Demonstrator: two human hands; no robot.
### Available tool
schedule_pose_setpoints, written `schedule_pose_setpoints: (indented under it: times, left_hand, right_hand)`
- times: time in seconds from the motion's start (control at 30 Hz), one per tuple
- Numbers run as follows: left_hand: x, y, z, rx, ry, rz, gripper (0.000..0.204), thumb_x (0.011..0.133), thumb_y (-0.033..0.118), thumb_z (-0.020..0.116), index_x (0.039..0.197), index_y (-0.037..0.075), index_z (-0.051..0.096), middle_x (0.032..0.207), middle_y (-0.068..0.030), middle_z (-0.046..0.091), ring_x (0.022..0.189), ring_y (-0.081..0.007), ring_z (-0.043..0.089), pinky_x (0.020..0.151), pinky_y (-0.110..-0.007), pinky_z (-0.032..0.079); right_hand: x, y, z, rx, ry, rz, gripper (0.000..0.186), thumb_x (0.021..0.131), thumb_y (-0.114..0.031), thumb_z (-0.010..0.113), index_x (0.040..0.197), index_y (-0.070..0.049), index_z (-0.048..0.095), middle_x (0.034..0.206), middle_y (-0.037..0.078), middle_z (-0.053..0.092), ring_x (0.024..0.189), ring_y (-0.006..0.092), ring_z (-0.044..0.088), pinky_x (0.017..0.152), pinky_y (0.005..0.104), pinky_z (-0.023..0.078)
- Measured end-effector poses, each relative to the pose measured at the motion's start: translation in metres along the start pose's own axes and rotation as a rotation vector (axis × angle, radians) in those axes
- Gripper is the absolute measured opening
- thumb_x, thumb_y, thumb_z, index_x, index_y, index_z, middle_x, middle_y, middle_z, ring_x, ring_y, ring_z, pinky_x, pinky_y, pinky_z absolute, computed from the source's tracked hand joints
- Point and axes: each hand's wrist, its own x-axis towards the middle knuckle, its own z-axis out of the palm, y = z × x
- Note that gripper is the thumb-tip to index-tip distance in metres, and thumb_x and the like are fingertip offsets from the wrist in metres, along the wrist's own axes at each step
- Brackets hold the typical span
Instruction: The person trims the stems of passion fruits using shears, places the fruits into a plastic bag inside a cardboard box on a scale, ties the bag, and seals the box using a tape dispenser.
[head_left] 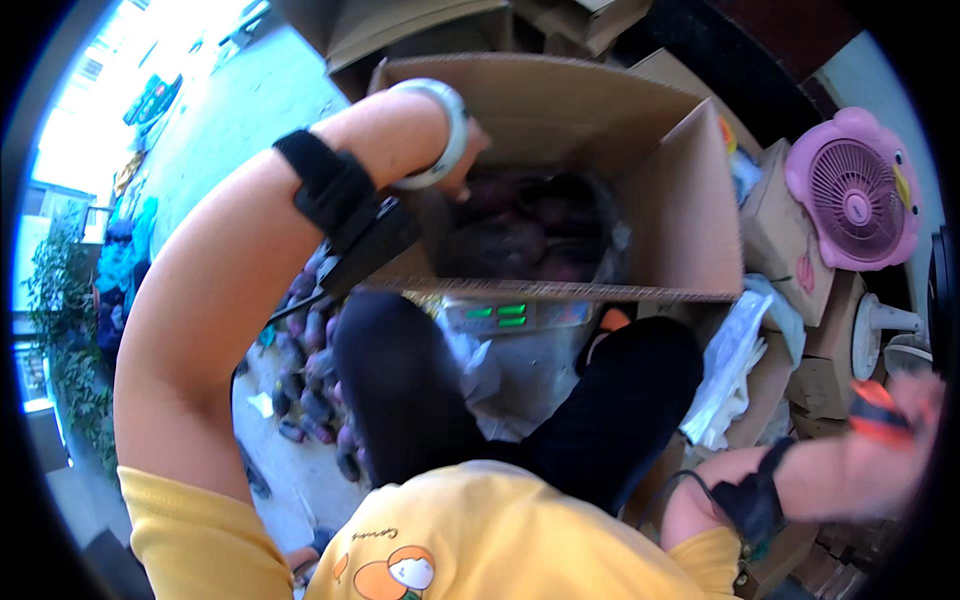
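Reaching with the left hand point(472, 160), nearer than the right hand point(917, 398), both too unclear to tell spread from pinching, beside the dark purplish produce point(505, 240) in the crosswise carton point(697, 205).

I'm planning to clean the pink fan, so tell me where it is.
In the head view, the pink fan is at the upper right, beside a smaller cardboard box and right of the large open carton by the left hand.

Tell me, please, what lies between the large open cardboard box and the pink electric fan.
In the head view, a smaller cardboard box lies between the large open cardboard box and the pink electric fan.
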Motion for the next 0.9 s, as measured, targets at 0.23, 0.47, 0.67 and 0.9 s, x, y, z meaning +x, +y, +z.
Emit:
schedule_pose_setpoints:
  times: [0.23, 0.47, 0.67, 0.9]
  left_hand:
    - [0.049, -0.006, 0.019, -0.063, -0.247, -0.002, 0.061, 0.083, 0.055, 0.057, 0.117, 0.005, 0.062, 0.118, -0.0124, 0.062, 0.111, -0.0365, 0.055, 0.095, -0.044, 0.044]
    - [0.048, 0.008, 0.005, -0.094, -0.369, -0.275, 0.035, 0.075, 0.029, 0.071, 0.104, 0.010, 0.070, 0.112, -0.0090, 0.066, 0.104, -0.0282, 0.063, 0.087, -0.036, 0.051]
    - [0.050, 0.017, 0.013, 0.011, -0.381, -0.232, 0.036, 0.071, 0.018, 0.074, 0.106, 0.013, 0.070, 0.112, -0.0058, 0.067, 0.105, -0.0239, 0.064, 0.083, -0.032, 0.052]
    - [0.052, 0.021, 0.024, -0.438, 0.149, -0.276, 0.024, 0.082, 0.013, 0.061, 0.104, 0.003, 0.062, 0.094, -0.0216, 0.066, 0.094, -0.0361, 0.064, 0.077, -0.043, 0.052]
  right_hand:
    - [-0.121, 0.337, -0.018, -0.409, -0.507, 0.654, 0.040, 0.080, -0.021, 0.065, 0.113, -0.005, 0.051, 0.077, 0.004, 0.053, 0.066, 0.0145, 0.053, 0.060, 0.0297, 0.047]
    - [-0.267, 0.457, -0.021, -0.823, -0.741, 0.987, 0.047, 0.078, -0.006, 0.056, 0.124, -0.006, 0.048, 0.101, 0.025, 0.062, 0.097, 0.0415, 0.059, 0.085, 0.0448, 0.047]
    - [-0.344, 0.487, -0.032, -0.641, -0.622, 0.976, 0.055, 0.073, 0.006, 0.056, 0.126, -0.004, 0.045, 0.119, 0.024, 0.052, 0.116, 0.0409, 0.047, 0.099, 0.0429, 0.039]
    - [-0.262, 0.454, -0.049, -0.524, -0.628, 0.970, 0.035, 0.078, 0.000, 0.059, 0.113, -0.002, 0.056, 0.092, 0.012, 0.062, 0.085, 0.0241, 0.063, 0.072, 0.0335, 0.051]
